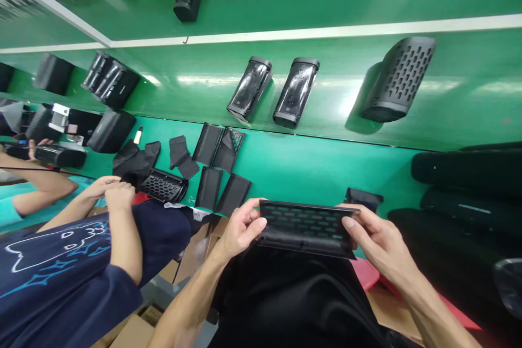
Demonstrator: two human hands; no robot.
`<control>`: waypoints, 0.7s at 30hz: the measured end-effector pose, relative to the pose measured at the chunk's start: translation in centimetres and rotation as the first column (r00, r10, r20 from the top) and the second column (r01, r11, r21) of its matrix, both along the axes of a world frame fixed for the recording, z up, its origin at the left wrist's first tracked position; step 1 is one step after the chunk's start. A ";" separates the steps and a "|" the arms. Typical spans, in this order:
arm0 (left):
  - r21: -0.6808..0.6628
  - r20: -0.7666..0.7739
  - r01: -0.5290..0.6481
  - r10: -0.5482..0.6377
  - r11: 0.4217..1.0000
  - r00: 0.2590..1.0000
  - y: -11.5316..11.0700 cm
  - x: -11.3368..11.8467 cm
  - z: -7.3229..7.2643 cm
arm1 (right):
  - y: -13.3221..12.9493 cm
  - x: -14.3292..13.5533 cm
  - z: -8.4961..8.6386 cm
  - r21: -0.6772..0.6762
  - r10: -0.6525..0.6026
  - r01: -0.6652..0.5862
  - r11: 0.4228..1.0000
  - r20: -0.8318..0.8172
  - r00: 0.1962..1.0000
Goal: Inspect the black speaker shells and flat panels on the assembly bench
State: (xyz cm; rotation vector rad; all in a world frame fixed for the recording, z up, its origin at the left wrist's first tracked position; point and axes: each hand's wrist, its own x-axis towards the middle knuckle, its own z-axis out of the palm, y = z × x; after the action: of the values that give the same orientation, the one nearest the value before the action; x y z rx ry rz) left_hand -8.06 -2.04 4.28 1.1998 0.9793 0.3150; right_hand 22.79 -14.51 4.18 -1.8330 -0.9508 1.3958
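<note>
A black slotted panel is held level between my two hands, over the near edge of the green table. My left hand pinches its left end, thumb in front. At the right end, my right hand grips the panel with the thumb on its near face. Green shows through the slots. Just beyond my right hand lies a small black piece. Several black curved panels rest on the table to the left, one partly covered by a dark sheet.
Two glossy black speakers and a slotted black cylinder stand on the green surface beyond. At left, a person in a navy shirt works beside dark cloth pieces. Large black objects sit at right.
</note>
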 end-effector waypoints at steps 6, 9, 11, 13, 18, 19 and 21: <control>-0.011 -0.004 -0.006 0.005 1.000 1.000 -0.1 -0.1 -0.8 | 0.0 0.1 -0.7 -0.026 -0.050 0.047 0.999 -0.090 0.995; -0.114 0.016 -0.027 0.029 0.993 0.999 -0.1 0.2 -1.3 | 0.2 0.1 -1.7 -0.081 -0.101 0.087 0.993 -0.192 0.976; -0.232 0.024 -0.045 0.052 0.972 0.998 0.0 0.6 -1.8 | 0.6 -0.1 -2.4 -0.142 -0.156 0.119 0.983 -0.288 0.945; -0.329 0.034 -0.083 0.099 0.941 0.994 -0.1 1.2 -2.2 | 1.2 -0.6 -3.1 -0.218 -0.253 0.178 0.960 -0.394 0.883; -0.412 0.067 -0.165 0.211 0.896 0.975 -0.6 2.1 -2.4 | 2.2 -1.5 -4.2 -0.315 -0.394 0.270 0.910 -0.454 0.799; -0.418 0.083 -0.167 0.220 0.893 0.972 -0.7 2.0 -2.5 | 2.3 -1.5 -4.3 -0.306 -0.389 0.270 0.913 -0.452 0.803; -0.452 0.135 -0.152 0.236 0.879 0.962 -0.6 1.7 -2.7 | 2.4 -1.1 -4.3 -0.277 -0.373 0.270 0.922 -0.446 0.814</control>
State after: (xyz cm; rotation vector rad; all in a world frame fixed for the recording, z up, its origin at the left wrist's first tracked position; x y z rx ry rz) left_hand -6.41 -2.67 1.55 0.6473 0.9454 0.3370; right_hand 21.70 -12.14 -0.16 -1.5565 -0.2253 1.6638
